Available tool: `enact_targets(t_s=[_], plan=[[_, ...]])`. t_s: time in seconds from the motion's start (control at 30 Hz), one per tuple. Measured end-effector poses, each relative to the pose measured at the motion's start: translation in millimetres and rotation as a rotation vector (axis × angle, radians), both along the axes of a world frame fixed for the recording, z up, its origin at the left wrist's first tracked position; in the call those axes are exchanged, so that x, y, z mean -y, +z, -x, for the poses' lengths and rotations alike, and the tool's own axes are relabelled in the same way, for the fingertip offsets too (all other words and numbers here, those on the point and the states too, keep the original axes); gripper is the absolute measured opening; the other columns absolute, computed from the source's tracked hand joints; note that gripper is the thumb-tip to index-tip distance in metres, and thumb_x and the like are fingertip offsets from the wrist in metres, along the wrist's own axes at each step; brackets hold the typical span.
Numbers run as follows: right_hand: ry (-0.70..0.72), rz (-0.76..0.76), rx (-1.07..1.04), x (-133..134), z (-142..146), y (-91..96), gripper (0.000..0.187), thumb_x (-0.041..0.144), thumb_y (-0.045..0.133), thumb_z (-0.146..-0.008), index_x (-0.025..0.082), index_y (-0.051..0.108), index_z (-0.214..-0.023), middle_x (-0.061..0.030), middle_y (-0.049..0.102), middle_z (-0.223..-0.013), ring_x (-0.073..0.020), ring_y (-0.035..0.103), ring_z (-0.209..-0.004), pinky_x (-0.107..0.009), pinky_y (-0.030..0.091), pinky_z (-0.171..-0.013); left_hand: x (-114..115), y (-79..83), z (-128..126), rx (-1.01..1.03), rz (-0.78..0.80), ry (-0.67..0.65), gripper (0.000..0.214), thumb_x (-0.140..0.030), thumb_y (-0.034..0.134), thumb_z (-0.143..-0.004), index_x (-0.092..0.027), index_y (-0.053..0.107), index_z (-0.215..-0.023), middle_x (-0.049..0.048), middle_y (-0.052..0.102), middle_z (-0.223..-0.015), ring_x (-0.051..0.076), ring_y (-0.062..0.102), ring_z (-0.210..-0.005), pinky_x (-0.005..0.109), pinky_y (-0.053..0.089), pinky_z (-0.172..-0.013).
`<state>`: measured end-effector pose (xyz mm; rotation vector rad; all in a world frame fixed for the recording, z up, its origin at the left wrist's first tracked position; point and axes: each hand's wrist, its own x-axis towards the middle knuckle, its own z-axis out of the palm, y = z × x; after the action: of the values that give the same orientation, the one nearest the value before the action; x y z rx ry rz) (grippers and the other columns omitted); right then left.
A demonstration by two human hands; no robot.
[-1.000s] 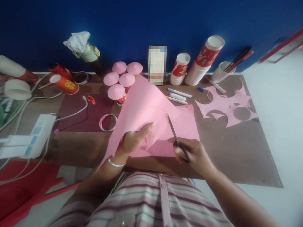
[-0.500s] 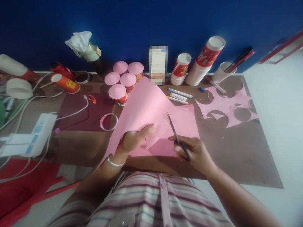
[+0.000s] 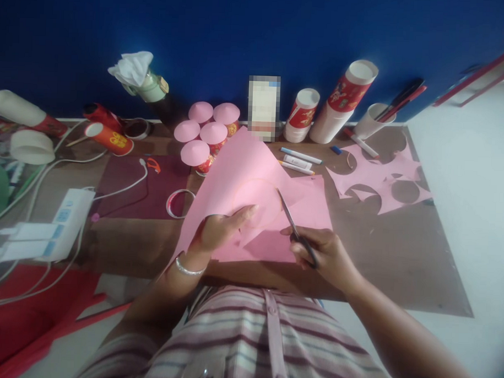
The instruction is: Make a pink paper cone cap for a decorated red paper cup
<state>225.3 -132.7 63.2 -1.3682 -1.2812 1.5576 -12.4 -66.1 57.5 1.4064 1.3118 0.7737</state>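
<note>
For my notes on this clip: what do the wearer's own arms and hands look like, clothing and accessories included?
The left hand and right hand are both ungloved. A silver-coloured bangle circles the left wrist; none shows on the right. The left sleeve is striped in maroon and pale tones and leaves the forearm bare. No right sleeve can be made out clearly.

Your one head-worn camera looks forward and down past your striped shirt (image 3: 238,337) at bottom center, with your left hand (image 3: 223,229) and right hand (image 3: 324,252) near, mid-frame, the brown tabletop (image 3: 390,249) spreading around them and the blue wall (image 3: 257,35) across the top.
</note>
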Motion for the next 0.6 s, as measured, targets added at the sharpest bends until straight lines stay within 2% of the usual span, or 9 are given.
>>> enact_targets(t_s=[0.3, 0.6], plan=[[0.015, 0.018, 0.008, -2.6, -0.5, -1.2, 0.035, 0.043, 0.071, -0.086, 0.014, 0.075, -0.107, 0.0045, 0.054, -0.055, -0.0087, 0.049, -0.047, -0.023, 0.043, -0.047, -2.5, -7.5, 5.1, 0.056, 0.022, 0.043, 0.030, -0.047, 0.074, -0.082, -0.022, 0.082, -0.097, 0.0039, 0.080, -0.109, 0.023, 0.076, -0.106, 0.035, 0.061, -0.102], [0.020, 0.017, 0.001, -7.4, -2.4, -1.8, 0.040, 0.046, 0.075, -0.083, 0.014, 0.076, -0.108, 0.0028, 0.054, -0.059, -0.0094, 0.049, -0.051, -0.024, 0.047, -0.049, -8.4, -13.7, 13.9, 0.019, 0.034, -0.002, 0.034, -0.051, 0.079, -0.079, -0.022, 0.082, -0.096, 0.0057, 0.080, -0.108, 0.026, 0.075, -0.109, 0.037, 0.061, -0.103]])
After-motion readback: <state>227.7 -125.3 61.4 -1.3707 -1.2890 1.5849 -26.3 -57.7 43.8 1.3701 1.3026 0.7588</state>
